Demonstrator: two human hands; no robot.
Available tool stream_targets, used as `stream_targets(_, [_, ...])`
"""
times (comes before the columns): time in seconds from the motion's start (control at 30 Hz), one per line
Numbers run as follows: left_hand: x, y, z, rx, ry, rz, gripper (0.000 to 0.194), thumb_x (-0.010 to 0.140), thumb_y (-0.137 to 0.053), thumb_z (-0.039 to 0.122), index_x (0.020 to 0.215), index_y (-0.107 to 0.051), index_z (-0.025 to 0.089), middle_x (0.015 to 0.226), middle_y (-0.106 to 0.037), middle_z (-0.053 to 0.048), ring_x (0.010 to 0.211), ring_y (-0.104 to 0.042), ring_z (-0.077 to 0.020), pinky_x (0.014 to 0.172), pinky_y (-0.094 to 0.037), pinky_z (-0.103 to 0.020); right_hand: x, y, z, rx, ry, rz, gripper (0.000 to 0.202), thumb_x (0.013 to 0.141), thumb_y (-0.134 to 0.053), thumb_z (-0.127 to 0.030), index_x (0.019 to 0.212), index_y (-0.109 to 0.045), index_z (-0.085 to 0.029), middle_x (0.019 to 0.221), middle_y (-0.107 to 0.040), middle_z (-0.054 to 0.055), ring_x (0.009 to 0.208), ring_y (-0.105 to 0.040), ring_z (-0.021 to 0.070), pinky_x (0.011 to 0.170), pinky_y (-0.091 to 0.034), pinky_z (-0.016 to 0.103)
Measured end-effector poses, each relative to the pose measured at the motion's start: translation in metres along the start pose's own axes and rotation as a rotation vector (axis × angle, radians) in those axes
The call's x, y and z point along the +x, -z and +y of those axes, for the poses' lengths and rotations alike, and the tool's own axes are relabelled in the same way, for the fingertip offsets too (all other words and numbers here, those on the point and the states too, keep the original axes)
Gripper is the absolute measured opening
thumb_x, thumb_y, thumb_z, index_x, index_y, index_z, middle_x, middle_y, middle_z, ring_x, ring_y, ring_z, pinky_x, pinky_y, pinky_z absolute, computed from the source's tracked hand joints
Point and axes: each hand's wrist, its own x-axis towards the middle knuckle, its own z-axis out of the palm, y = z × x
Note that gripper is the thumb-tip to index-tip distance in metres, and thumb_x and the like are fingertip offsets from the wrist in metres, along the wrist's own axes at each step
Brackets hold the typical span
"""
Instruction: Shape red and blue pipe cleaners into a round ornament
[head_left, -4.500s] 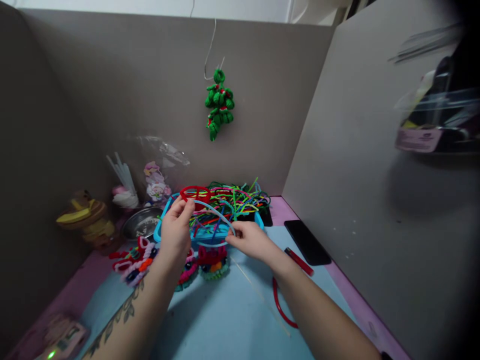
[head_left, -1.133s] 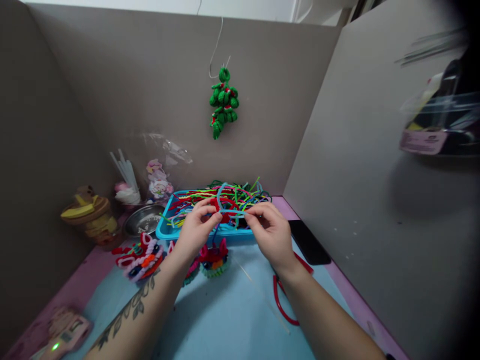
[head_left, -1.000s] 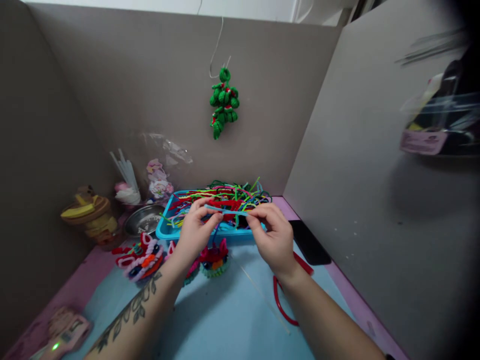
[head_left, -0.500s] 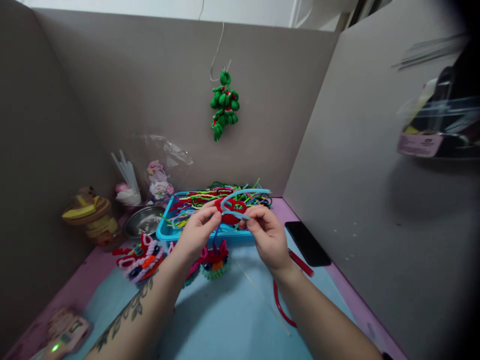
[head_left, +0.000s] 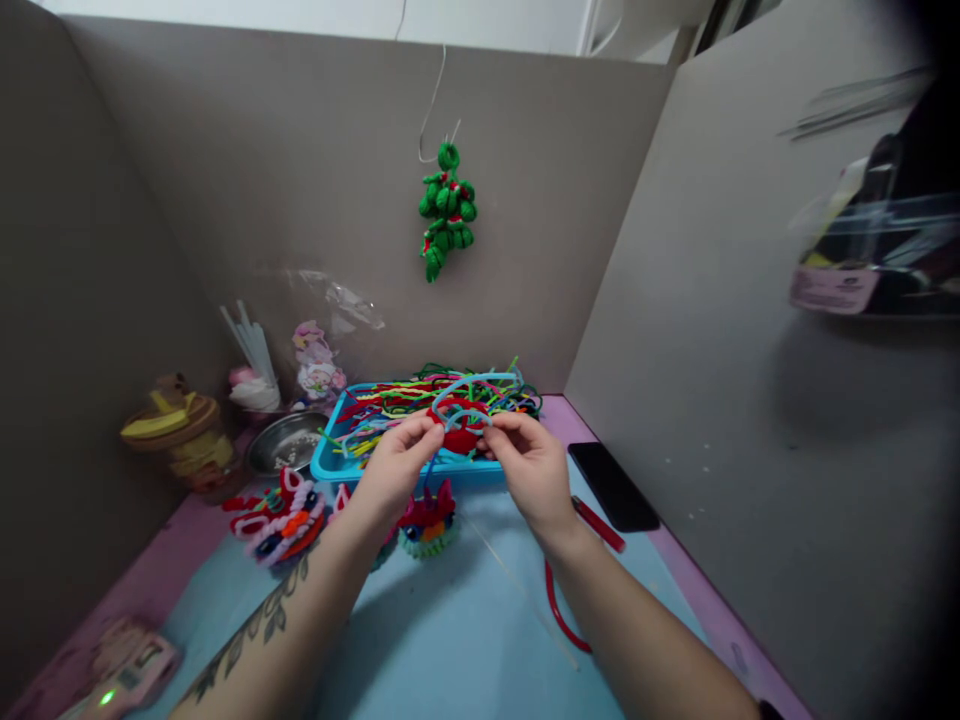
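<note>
A red fuzzy piece (head_left: 463, 438) is held up between my hands, above the front edge of the blue tray. A light blue pipe cleaner (head_left: 474, 379) curves over it in a loop. My left hand (head_left: 400, 455) pinches the left side of the red piece between thumb and fingers. On the right, my right hand (head_left: 529, 468) has its fingertips closed on the light blue pipe cleaner beside the red piece. A dark blue strand hangs below my left fingertips. The exact contact at the fingertips is small and partly hidden.
A blue tray (head_left: 327, 463) holds many coloured pipe cleaners. Colourful fuzzy animal heads (head_left: 281, 525) stand at the left and centre. A metal bowl (head_left: 281, 445) is behind them. At right lie a phone (head_left: 613, 486), a red-handled tool (head_left: 600, 523) and a red pipe cleaner (head_left: 556, 603).
The light blue pipe cleaner has bent further, its free end now curling down at the right. My right fingers have shifted slightly on it, while my left hand stays nearly in place.
</note>
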Motion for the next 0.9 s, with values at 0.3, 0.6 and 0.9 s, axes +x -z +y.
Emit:
stream_targets(0.3, [-0.003, -0.004, 0.001, -0.055, 0.071, 0.002, 0.026, 0.077, -0.061, 0.044, 0.082, -0.064, 0.018, 0.090, -0.066, -0.002, 0.080, -0.057, -0.0155, 0.071, -0.043, -0.025, -0.003, -0.001, 0.011, -0.077, 0.170, 0.062, 0.011, 0.080, -0.060, -0.030, 0.081, -0.063, -0.020, 0.076, -0.061, 0.001, 0.067, -0.057, 0.0127, 0.063, -0.049, 0.026])
stream_targets(0.6, [-0.005, 0.000, 0.008, -0.267, 0.236, 0.002, 0.018, 0.069, -0.067, 0.033, 0.068, -0.061, 0.017, 0.081, -0.064, -0.003, 0.082, -0.059, -0.0169, 0.077, -0.047, -0.032, -0.005, 0.001, 0.008, -0.231, 0.354, -0.016, 0.006, 0.083, -0.056, -0.022, 0.082, -0.062, -0.022, 0.082, -0.059, 0.003, 0.078, -0.056, 0.0152, 0.067, -0.047, 0.029])
stream_targets(0.9, [-0.003, -0.002, 0.004, -0.098, 0.139, 0.083, 0.020, 0.072, -0.064, 0.034, 0.065, -0.057, 0.017, 0.073, -0.061, -0.001, 0.077, -0.059, -0.0164, 0.074, -0.046, -0.030, -0.002, 0.002, 0.006, -0.306, 0.281, -0.009, 0.011, 0.081, -0.057, -0.021, 0.091, -0.062, -0.021, 0.080, -0.057, 0.002, 0.068, -0.055, 0.0126, 0.060, -0.047, 0.025])
